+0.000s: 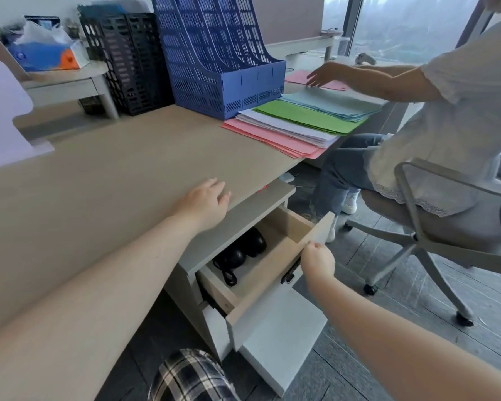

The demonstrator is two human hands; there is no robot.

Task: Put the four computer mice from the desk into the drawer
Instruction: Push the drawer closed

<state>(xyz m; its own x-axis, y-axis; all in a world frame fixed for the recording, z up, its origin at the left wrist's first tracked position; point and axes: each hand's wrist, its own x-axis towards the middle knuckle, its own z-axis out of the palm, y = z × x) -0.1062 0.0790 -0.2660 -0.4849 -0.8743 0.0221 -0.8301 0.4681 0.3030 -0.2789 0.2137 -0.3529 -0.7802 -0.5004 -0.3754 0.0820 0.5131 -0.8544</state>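
The top drawer of the white cabinet under the desk is pulled partly out. Inside it lie black computer mice with a coiled cable; the cabinet top hides part of them, so I cannot tell how many. My right hand grips the top edge of the drawer front. My left hand rests flat on the beige desk near its front edge, fingers apart, holding nothing. No mouse shows on the desk top.
A blue file rack and a black file rack stand at the back of the desk. Stacked coloured papers lie at the right end. A person on a swivel chair sits close to the right, reaching over the papers.
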